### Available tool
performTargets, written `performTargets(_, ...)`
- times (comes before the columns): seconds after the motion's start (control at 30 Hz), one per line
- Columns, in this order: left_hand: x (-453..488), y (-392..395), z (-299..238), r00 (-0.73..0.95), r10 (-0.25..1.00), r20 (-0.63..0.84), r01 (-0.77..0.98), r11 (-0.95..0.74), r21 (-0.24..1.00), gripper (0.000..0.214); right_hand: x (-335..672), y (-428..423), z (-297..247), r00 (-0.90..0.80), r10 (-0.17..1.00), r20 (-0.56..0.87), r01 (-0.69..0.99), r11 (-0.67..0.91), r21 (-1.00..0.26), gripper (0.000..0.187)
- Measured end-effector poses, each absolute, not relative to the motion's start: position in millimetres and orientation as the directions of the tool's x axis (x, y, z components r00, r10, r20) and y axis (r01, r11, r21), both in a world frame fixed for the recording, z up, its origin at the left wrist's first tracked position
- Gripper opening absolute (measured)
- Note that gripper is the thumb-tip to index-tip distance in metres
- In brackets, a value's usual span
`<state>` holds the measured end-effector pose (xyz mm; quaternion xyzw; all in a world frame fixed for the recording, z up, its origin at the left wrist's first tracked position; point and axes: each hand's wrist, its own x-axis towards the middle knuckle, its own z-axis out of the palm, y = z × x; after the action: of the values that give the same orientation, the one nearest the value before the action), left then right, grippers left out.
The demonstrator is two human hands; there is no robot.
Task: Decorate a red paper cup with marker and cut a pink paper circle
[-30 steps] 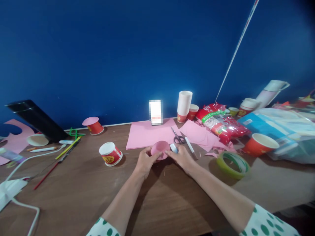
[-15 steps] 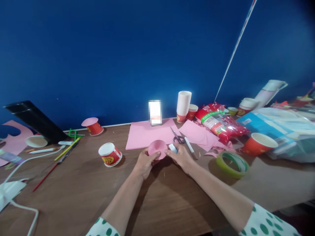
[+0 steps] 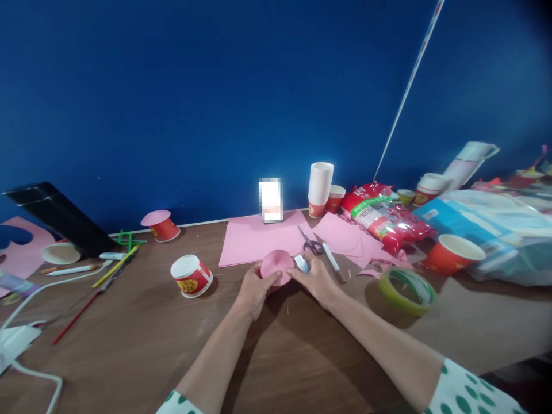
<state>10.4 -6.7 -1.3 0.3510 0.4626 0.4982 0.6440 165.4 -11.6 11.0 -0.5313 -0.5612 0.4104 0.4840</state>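
Observation:
Low over the wooden table, a round pink paper disc (image 3: 276, 263) with a small dent near its middle is between my hands. My left hand (image 3: 254, 290) grips its left and lower edge, thumb on top. My right hand (image 3: 318, 283) pinches the right edge with thumb and fingers, and a small white-and-blue object (image 3: 301, 264) sticks up among its fingers. Both hands' undersides are hidden. Just beyond my right hand lie scissors (image 3: 314, 246) and a white marker (image 3: 331, 257). Left of my hands stands a red-and-white paper cup (image 3: 192, 276).
Pink sheets (image 3: 241, 241) lie ahead by the blue wall. A cup with a pink disc on it (image 3: 164, 229) stands back left, near a black bottle (image 3: 60, 218). On the right are stacked cups (image 3: 321, 184), a red packet (image 3: 379, 215), green tape (image 3: 403, 293) and an orange cup (image 3: 448, 260).
The view has shifted slightly, so the things on the table sit a little lower and further left. Both hands keep their grip on the pink disc, with only a slight movement.

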Motion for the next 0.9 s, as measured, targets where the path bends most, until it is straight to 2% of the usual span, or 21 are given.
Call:
performTargets(0.13,7,-3,-7,0.046,0.982,-0.182,-0.239,0.188,0.953,0.045,166,-11,12,0.033,0.993,0.11,0.225,0.099,-0.969,0.022)
performTargets(0.37,4,0,-10,0.035,0.988,-0.153,-0.155,0.156,0.975,0.043,167,-11,13,0.026,0.994,0.109,0.228,0.1,-0.968,0.024)
performTargets(0.47,3,-1,-9,0.004,0.995,-0.097,-0.058,0.097,0.994,0.041,167,-11,12,0.024,0.993,0.119,0.274,0.107,-0.956,0.023)
performTargets(0.63,-1,0,-6,-0.003,1.0,0.017,0.096,-0.016,0.995,0.038,169,-11,12,0.026,0.988,0.152,0.347,0.134,-0.928,0.019)
performTargets(0.9,-9,4,-5,0.047,0.998,0.048,0.205,-0.056,0.977,0.041,173,-9,9,0.072,0.967,0.245,0.439,0.19,-0.878,0.019)
